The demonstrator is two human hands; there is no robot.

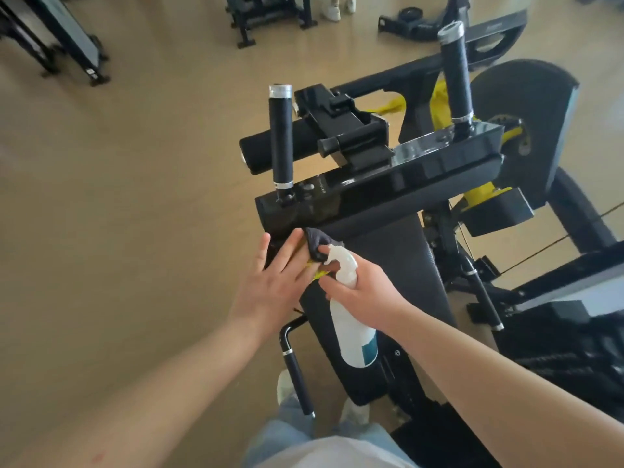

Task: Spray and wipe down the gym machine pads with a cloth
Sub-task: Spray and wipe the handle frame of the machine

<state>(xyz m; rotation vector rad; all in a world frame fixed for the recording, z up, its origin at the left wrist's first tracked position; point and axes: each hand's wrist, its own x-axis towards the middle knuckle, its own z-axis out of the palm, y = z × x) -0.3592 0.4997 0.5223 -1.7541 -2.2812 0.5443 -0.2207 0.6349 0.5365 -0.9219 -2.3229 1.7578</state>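
Not getting any readable text here tbh. The machine's black crossbar [388, 184] is showing some pale lettering near the left handle post, but it's blurring out. The spray bottle [351, 332] is wearing a teal label [369, 349], and no print is coming through.

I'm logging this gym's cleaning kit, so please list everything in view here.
long pad: one, black, centre.
cross pad: one, glossy black, above the long pad.
spray bottle: one, white with teal label, held over the long pad.
cloth: one, dark grey, at the long pad's upper left corner.
upright handles: two, black with silver ends, standing on the cross pad's frame.
foam roller: one, black, behind the left handle.
other machines: several, black, far back.
floor: one, tan, all around.
left grip: one, bare, fingers straight, pressing the cloth.
right grip: one, bare, curled round the spray bottle.
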